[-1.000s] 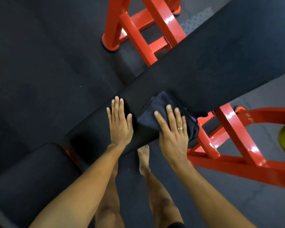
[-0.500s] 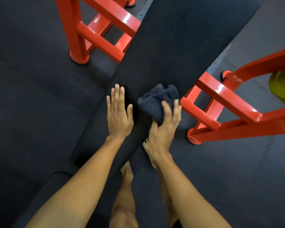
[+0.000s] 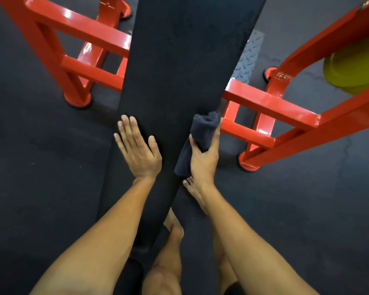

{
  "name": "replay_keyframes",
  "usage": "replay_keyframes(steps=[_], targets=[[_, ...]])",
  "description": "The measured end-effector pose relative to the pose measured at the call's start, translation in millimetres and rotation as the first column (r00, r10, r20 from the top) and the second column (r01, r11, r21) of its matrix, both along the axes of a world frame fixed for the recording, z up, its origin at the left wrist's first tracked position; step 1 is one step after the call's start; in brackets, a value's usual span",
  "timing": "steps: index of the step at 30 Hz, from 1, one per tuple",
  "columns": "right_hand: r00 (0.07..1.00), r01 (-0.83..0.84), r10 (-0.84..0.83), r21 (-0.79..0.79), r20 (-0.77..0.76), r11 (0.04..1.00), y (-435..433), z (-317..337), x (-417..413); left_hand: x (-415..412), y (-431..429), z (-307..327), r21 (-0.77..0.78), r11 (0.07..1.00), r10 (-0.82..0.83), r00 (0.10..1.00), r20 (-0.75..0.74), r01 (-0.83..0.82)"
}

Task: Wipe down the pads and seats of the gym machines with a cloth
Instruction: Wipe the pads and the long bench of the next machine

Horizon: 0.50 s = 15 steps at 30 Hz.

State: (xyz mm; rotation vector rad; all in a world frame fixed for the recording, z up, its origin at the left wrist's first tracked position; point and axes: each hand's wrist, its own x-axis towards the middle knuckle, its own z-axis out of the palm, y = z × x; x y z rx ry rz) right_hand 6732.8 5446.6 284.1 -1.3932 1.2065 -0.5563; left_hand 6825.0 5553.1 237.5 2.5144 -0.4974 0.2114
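cloth: my dark navy bunched-up cloth (image 3: 202,128) has come off the top face and now sits against the right edge of the long black textured bench pad (image 3: 179,60).
right hand: my right hand (image 3: 203,160) is clamped round the cloth, thumb over the front; the fingers go behind the roll, so I can't see them fully.
left hand: my left hand (image 3: 137,150) is flat, fingers straight and slightly spread, bracing on the pad near its left edge. It holds nothing.
vs 1 s ago: the cloth was spread under my flat right fingers on top; half a second ago I had bunched it. Left hand hasn't shifted on the pad.
view: the pad ran diagonally before and now runs nearly straight up; the glossy red steel frame (image 3: 268,103) flanks it on both sides.
meaning: probably switching from top face to side edge here; the far stretch of pad looks yet to do.
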Motion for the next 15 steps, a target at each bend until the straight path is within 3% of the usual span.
replay_keyframes(steps=[5, 7, 11, 13, 15], targets=[[0.999, 0.017, -0.025, -0.170, -0.046, 0.985, 8, 11, 9, 1, -1, 1, 0.008, 1.000, -0.009, 1.000, 0.000, 0.009], [0.996, -0.059, 0.043, -0.232, -0.073, 0.971, 32, 7, -4, 0, 0, 1, 0.017, 1.000, -0.009, 1.000, -0.004, 0.009], [0.976, -0.216, 0.204, -0.203, -0.080, 0.955, 26, 14, -18, 0, 0, 1, 0.015, 1.000, -0.010, 1.000, -0.008, 0.010], [0.975, -0.223, 0.205, -0.322, -0.090, 0.920, 0, 22, 1, 2, -1, 1, 0.004, 1.000, -0.013, 1.000, -0.004, 0.013], [0.960, -0.263, 0.181, -0.458, -0.215, 0.849, -16, 29, 22, 1, -1, 1, -0.001, 1.000, -0.018, 1.000, -0.013, 0.018]])
